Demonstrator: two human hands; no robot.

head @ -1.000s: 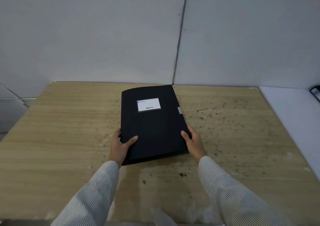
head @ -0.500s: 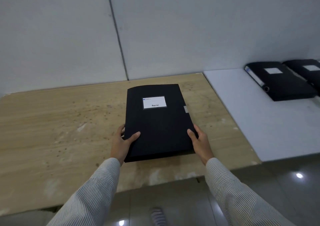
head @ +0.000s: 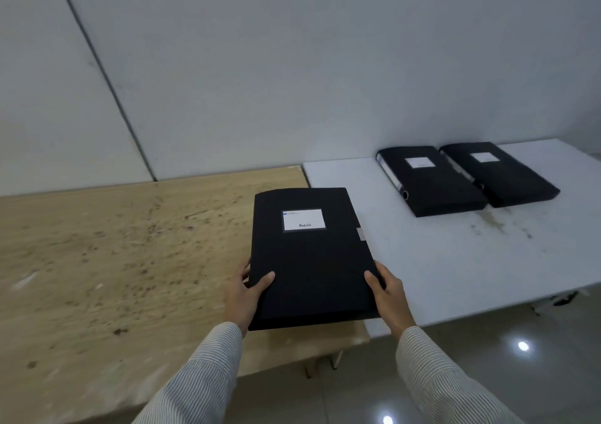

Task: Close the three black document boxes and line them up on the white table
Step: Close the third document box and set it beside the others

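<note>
I hold a closed black document box point(head: 312, 261) with a white label flat in the air over the seam between the two tables. My left hand point(head: 242, 296) grips its near left edge, thumb on top. My right hand point(head: 388, 293) grips the near right edge the same way. Two more closed black document boxes lie side by side on the white table point(head: 455, 261) near the wall: one point(head: 429, 181) on the left, the other point(head: 497, 173) touching its right side.
A wooden table point(head: 113, 261) with dark stains stands to the left, butted against the white table. A grey panelled wall point(head: 292, 65) runs behind both. Glossy floor tiles point(head: 487, 352) with light reflections lie in front of the tables.
The view has swung right with the box carried along. The box was over the middle of the wooden table and now hangs at the white table's left edge. Both boxes there have come fully into view.
</note>
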